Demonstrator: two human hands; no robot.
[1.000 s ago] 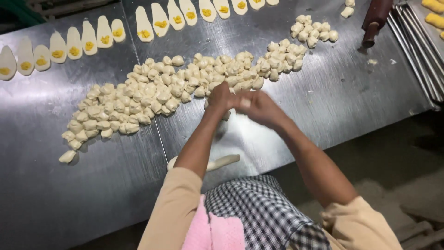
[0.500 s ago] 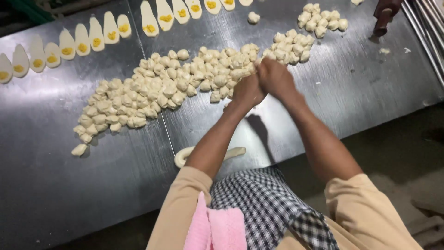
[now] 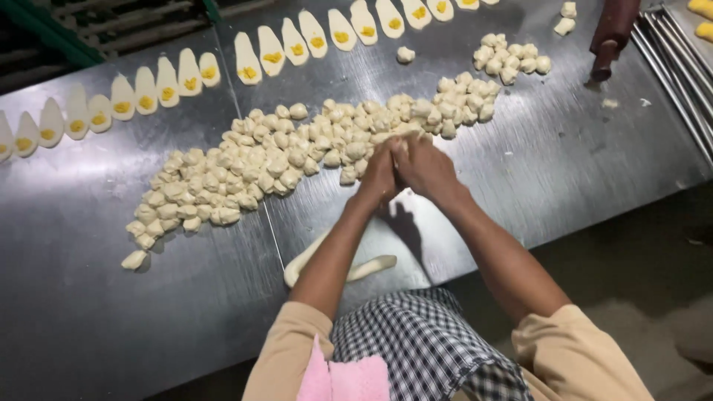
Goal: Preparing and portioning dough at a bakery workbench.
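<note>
The dough piece sits pinched between my two hands, right at the near edge of the long heap of dough lumps. My left hand and my right hand press together around it, fingers clenched on the soft dough, so only a pale sliver shows between them. The heap runs slantwise across the steel desk, its long axis from near-left up to far-right, and my hands meet about two thirds of the way along it; both are equally close to it.

On my side of the heap, a rolled rope of dough lies on the desk, partly hidden under my left forearm. Beyond the heap runs a row of flat oval dough sheets, each with a yellow dab of filling. The lumps look matt, smooth and irregular; the desk is dull grey, scuffed metal.
</note>
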